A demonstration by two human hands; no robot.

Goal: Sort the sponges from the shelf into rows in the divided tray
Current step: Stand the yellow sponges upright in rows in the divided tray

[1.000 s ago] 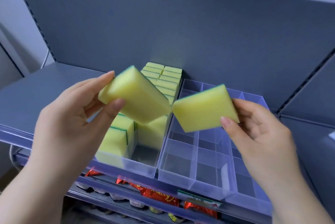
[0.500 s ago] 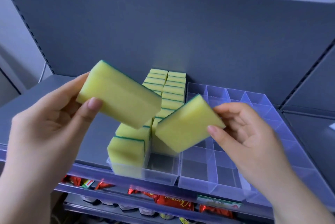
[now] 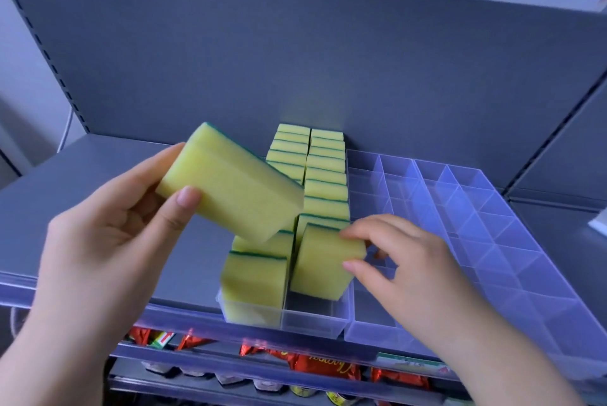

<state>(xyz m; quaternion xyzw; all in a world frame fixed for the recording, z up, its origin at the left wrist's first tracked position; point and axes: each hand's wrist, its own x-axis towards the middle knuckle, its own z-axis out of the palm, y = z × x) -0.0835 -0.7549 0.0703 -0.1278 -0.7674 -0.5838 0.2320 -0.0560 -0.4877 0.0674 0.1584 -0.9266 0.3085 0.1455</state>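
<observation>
My left hand (image 3: 108, 241) holds a yellow sponge with a green back (image 3: 230, 182) tilted in the air above the left tray. My right hand (image 3: 404, 261) pinches a second yellow sponge (image 3: 323, 263) that stands on edge in the right row of the clear divided tray (image 3: 312, 320), near its front. Two rows of upright sponges (image 3: 323, 172) run back toward the shelf wall. The front sponge of the left row (image 3: 253, 287) stands against the tray's front wall. The left row is partly hidden behind the held sponge.
A second clear divided tray (image 3: 486, 228) with several bare compartments lies to the right on the grey shelf (image 3: 82, 175). The shelf's back panel (image 3: 328, 61) rises behind. Red snack packets (image 3: 315, 366) sit on the shelf below.
My right hand lowered its sponge down and left into the right row of the tray. My left hand kept its sponge raised, shifting it slightly right.
</observation>
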